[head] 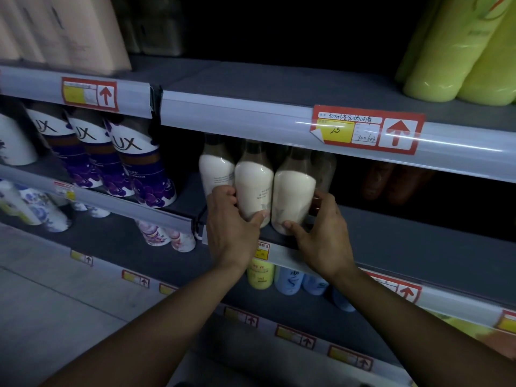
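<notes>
So the middle creamy-white plastic bottle is gripped by the left hand, the neighbouring white bottle by the right hand, fingers curled round both, side by side on the dark grey shelf.

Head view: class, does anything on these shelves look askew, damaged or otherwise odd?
The red price label on the upper shelf rail has its lower left corner peeled and curled away. The middle white bottle in the left hand and the right white bottle in the right hand look undamaged; nothing is spilled.
</notes>
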Motion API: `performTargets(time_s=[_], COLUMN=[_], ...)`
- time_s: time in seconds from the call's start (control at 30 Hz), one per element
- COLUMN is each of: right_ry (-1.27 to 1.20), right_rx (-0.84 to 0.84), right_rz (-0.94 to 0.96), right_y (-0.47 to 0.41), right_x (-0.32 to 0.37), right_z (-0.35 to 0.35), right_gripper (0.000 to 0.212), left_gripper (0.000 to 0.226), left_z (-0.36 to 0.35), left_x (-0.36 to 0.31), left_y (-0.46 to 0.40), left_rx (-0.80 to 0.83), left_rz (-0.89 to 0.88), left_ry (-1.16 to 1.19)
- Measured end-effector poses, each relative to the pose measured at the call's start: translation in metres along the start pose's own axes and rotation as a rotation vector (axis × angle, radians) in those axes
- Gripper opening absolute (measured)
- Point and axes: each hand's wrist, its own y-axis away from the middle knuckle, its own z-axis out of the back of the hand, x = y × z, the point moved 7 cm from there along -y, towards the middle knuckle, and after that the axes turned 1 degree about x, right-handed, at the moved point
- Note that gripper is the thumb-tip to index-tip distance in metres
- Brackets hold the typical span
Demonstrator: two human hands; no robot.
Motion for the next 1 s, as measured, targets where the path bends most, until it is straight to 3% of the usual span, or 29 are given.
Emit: performTargets(time_s=[0.3,0.4,0.53,0.77,1.0], right_ry=[0.007,0.008,0.046,0.126,0.052], right_rx=[-0.02,-0.064,-0.062,0.012,-0.005], right_rz=[0.007,-0.024,0.004,0.072,0.121], right_y=[0.004,0.004,0.005,0.015,0.039], right_x=[0.0,-0.001,-0.001,-0.001,0.022], right_z=[-0.003,0.001,0.003,0.012,0.064], right_gripper=[0.079,0.067,0.059,0.063,0.022], left_gripper=[0.066,0.065,0.058,0.036,0.04], left_z=[-0.001,-0.001,0.0,0.007,0.023], left_x=[0.002,0.006,0.004,-0.013,-0.07], left_y=[-0.001,-0.002,0.003,0.027,0.064], left_rx=[-0.003,-0.004,0.005,0.058,0.06], left_rz=[-0.003,0.002,-0.019,-0.048,-0.206], left_ry=[0.007,0.014,0.015,0.001,0.086])
